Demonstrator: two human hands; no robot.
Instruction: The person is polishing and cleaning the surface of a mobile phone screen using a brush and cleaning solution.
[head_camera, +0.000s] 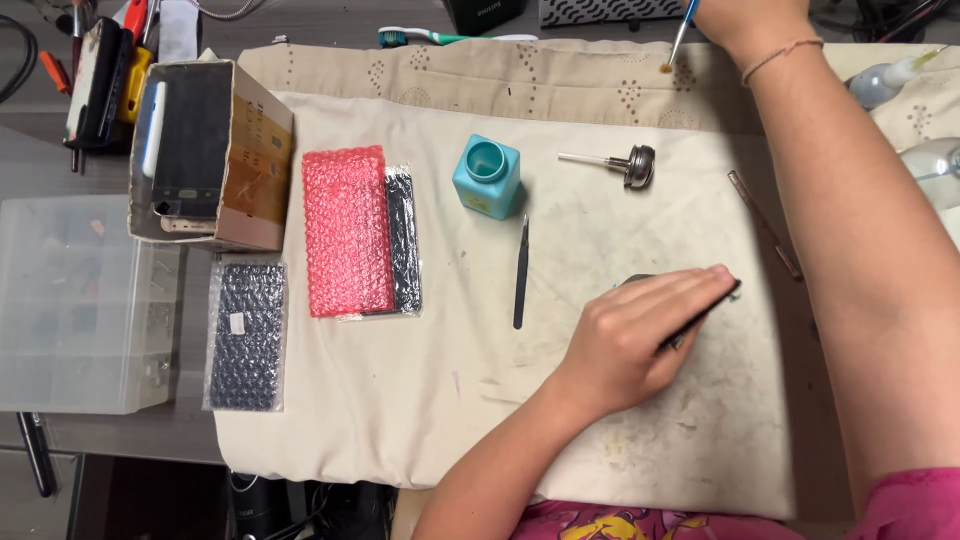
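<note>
My left hand (640, 335) lies flat on the beige cloth (400, 400), fingers together, pressing down on a thin dark flat object (700, 318) that is mostly hidden under it. My right hand (750, 20) reaches to the top edge of the view and is largely cut off. It holds a small brush with a blue handle (682, 30), its tip just above the patterned edge of the cloth. A thin cord bracelet circles the right wrist.
On the cloth are black tweezers (521, 272), a teal square bottle (487, 177), a metal pump cap with tube (630, 165), a pink bubble-wrap pouch (347, 232) and a thin brown rod (765, 225). At the left are a cardboard box of phones (210, 150), a black bubble-wrap bag (246, 335) and a clear organizer (80, 300).
</note>
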